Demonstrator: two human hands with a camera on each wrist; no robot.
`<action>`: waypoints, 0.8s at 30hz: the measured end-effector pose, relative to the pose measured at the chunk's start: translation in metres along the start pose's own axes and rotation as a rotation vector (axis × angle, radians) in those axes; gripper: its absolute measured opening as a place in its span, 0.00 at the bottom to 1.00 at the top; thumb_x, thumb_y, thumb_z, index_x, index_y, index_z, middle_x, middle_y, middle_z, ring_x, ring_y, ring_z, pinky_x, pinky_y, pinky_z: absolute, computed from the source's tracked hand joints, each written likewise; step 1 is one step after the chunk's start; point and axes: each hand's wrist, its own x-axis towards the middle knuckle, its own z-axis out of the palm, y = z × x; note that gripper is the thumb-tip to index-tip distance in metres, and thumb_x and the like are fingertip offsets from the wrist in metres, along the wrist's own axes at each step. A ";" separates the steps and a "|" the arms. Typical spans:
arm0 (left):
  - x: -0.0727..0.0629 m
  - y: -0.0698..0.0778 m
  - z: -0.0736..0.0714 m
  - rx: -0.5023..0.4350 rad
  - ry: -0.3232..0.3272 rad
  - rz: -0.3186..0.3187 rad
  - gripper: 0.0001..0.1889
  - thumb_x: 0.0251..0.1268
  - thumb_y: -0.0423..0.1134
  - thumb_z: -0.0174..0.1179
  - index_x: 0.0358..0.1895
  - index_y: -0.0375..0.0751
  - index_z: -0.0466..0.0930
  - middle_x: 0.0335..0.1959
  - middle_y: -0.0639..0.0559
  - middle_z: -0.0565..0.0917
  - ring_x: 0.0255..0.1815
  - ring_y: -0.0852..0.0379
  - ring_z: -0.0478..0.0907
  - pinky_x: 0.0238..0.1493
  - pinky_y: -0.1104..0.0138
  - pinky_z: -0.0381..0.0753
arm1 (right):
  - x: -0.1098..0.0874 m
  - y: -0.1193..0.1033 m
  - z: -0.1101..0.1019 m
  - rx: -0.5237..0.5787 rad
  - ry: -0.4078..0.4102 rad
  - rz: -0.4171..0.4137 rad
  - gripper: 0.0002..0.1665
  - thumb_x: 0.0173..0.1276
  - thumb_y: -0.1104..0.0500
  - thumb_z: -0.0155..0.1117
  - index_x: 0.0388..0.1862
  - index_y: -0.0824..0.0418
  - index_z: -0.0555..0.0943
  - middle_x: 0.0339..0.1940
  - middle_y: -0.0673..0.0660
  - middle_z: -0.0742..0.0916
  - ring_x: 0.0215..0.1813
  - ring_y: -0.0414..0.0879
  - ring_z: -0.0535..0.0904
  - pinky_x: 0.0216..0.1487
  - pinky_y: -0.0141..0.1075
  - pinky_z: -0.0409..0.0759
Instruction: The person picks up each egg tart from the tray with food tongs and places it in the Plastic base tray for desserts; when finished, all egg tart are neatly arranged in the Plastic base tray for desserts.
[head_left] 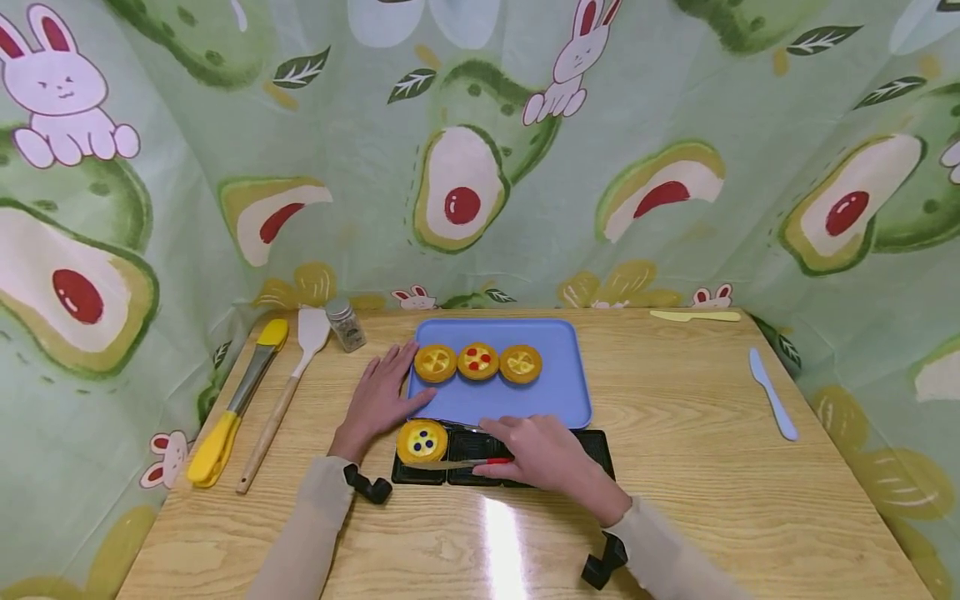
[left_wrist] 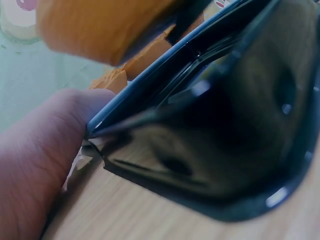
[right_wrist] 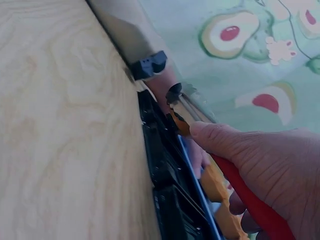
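Note:
My right hand (head_left: 543, 454) grips tongs with a red handle (right_wrist: 240, 192) and metal arms. Between the tongs' tips is a tart with blueberries (head_left: 422, 442), raised over the left end of the black compartment tray (head_left: 600, 454). The lifted tart (left_wrist: 95, 25) also shows large in the left wrist view, above the black tray's rim. My left hand (head_left: 382, 396) lies at the left edge of the blue tray (head_left: 487, 404), fingers extended and thumb reaching over its near corner. Three tarts stand in a row on that blue tray; the middle tart (head_left: 477, 362) has red toppings.
At the left lie yellow-handled tongs (head_left: 240, 400) and a white spatula (head_left: 288, 379), with a shaker jar (head_left: 347, 325) behind. A yellow knife (head_left: 695, 316) lies at the back right and a blue knife (head_left: 772, 393) at the far right. A patterned cloth hangs around the table.

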 end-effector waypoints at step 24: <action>0.000 -0.002 0.001 0.002 0.001 0.004 0.53 0.68 0.76 0.53 0.87 0.51 0.47 0.86 0.52 0.54 0.87 0.46 0.46 0.84 0.45 0.42 | -0.002 -0.009 0.007 -0.046 -0.049 0.021 0.42 0.66 0.22 0.61 0.62 0.52 0.85 0.41 0.50 0.92 0.18 0.39 0.78 0.16 0.30 0.73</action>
